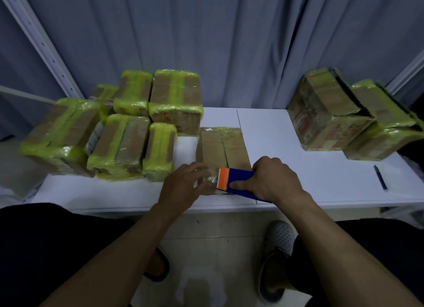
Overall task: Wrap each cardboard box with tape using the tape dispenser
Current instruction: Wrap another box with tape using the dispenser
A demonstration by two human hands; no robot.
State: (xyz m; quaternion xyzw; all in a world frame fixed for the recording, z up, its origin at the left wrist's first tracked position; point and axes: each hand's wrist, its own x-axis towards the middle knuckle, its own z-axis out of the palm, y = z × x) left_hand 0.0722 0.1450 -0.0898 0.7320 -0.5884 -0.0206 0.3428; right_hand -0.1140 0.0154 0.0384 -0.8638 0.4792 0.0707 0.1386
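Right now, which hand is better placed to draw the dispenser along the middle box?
Right. The right hand grips the tape dispenser on the middle box; the left hand only rests on that box.

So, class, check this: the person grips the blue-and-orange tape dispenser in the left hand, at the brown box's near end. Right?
Wrong hand. The head view shows the right hand gripping the tape dispenser at the near end of the brown box; the left hand just rests fingers on that box.

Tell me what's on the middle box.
A blue tape dispenser, held by the right hand, and the left hand rest on its near end; the cardboard beneath is hidden.
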